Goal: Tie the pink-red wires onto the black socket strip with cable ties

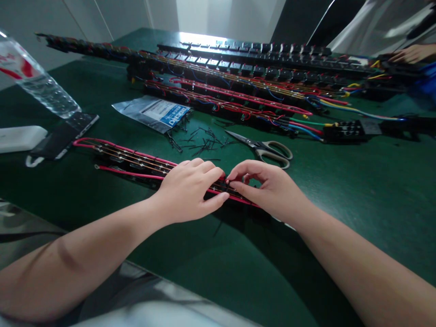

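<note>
Across the near half of the matte green tabletop (368, 195), a long, narrow black strip with copper-coloured lines and red cables (136, 160) lies aslant beneath the left hand (190, 190) and the right hand (272, 185). Reckoned from the right fingertips, with twelve straight away from the wearer, its long axis runs from between nine and ten o'clock down to four. The left hand lies over the strip at nine o'clock, thumb parted from forefinger; whether it grips the sides I cannot tell. The right hand has thumb and forefinger narrowed to a pinch on a small black piece (225, 182) at the strip, too small to identify, just beside the left fingertips. Toward four, the strip runs partly hidden under the right hand. Thin black cable ties (206, 144) lie strewn at eleven; between one and two, metal-bladed scissors with grey-beige handles (256, 145) lie close beyond the right knuckles and narrow the room there. Farther off at twelve, more black strips with coloured wires (204, 72) stretch sideways. Green surface spreads widest toward three, while the table's near edge slants past at seven.
</note>
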